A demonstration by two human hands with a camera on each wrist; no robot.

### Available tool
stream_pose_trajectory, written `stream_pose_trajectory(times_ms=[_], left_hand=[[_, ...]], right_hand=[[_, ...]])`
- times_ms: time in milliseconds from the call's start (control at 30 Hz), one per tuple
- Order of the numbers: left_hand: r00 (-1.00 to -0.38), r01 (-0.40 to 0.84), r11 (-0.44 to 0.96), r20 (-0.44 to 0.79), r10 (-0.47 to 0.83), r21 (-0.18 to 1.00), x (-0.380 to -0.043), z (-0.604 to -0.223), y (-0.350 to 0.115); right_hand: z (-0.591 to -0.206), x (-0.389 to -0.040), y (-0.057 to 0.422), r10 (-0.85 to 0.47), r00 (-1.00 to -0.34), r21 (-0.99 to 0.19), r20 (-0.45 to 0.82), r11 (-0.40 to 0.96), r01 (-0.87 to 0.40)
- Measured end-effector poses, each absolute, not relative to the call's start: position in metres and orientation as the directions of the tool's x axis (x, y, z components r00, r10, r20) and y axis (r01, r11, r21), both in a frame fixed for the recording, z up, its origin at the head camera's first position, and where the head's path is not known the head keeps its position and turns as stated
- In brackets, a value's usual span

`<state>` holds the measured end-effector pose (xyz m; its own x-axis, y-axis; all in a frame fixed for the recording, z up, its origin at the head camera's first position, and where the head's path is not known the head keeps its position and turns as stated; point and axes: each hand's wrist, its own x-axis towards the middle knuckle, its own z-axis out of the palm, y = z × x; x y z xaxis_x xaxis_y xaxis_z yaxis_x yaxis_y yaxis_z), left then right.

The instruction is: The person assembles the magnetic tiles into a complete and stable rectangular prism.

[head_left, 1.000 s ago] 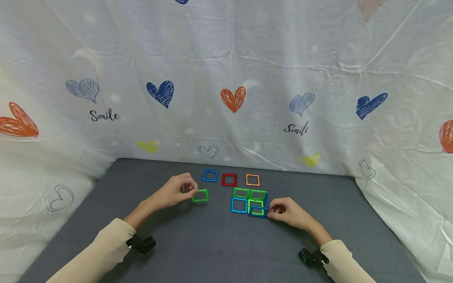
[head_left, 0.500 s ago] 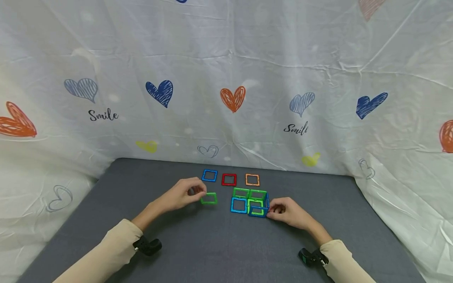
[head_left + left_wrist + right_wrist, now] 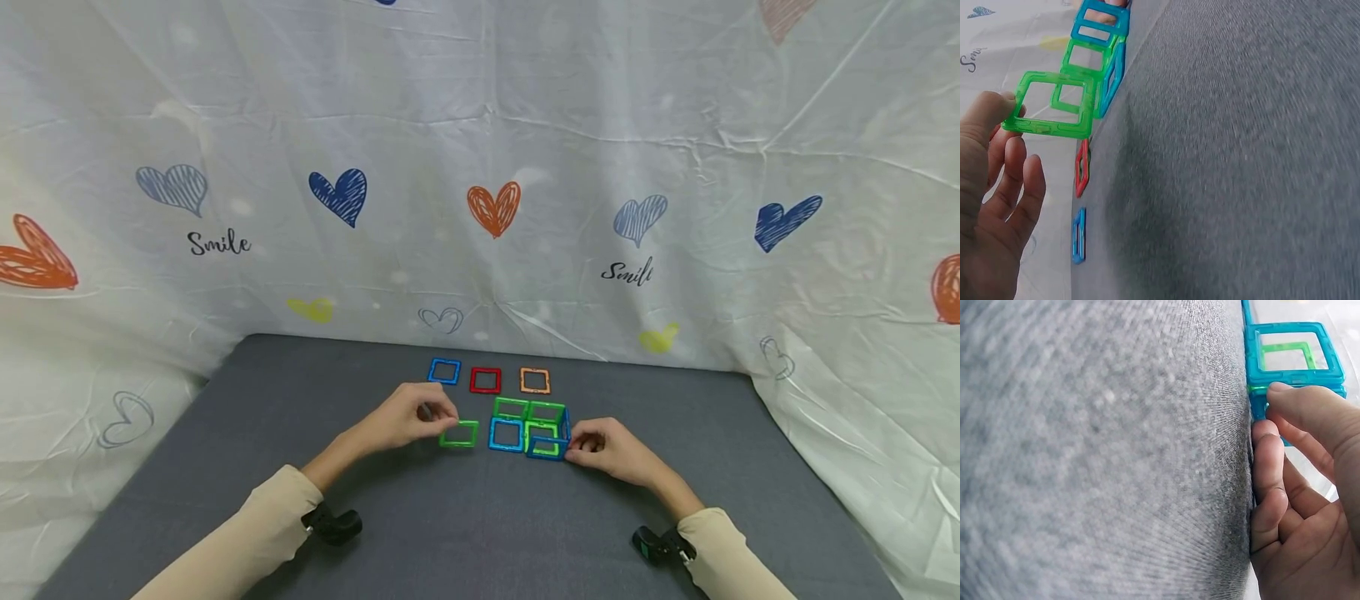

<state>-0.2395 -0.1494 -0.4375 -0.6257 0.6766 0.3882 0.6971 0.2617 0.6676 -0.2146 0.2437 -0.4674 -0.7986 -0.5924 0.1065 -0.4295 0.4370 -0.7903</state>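
Observation:
My left hand pinches a green square magnetic tile by one edge between thumb and fingers. It holds the tile above the table, just left of a group of joined magnetic tiles. In that group, two green tiles form the back, and a blue tile lies at the left. On the group's right half, blue tiles stand at the front and right around a green one. With thumb and fingers, my right hand pinches the blue tiles at the front right corner.
Behind the group, a blue tile, a red tile and an orange tile lie separately on the dark grey table. A white curtain printed with hearts hangs beyond the table's back edge.
My left hand has carried the green tile to the right and towards me, closer to the joined tiles. The right hand has stayed at the same corner.

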Motion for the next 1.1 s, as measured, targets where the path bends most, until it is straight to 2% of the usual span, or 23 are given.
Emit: stream_pose_trajectory(times_ms=[300,800,1100], left_hand=[[-0.609,0.696,0.210,0.409,0.680,0.687,-0.238,-0.441,-0.139],[-0.620,0.669,0.218,0.372,0.691,0.710,-0.237,-0.450,-0.118],[-0.613,0.665,0.208,0.365,0.701,0.717,-0.231,-0.446,-0.100]], right_hand=[[-0.466,-0.214,0.243,-0.590,-0.800,-0.782,0.108,0.446,-0.435],[-0.466,-0.212,0.243,-0.595,-0.792,-0.797,0.139,0.408,-0.446],[-0.468,-0.214,0.243,-0.587,-0.800,-0.785,0.122,0.436,-0.439]])
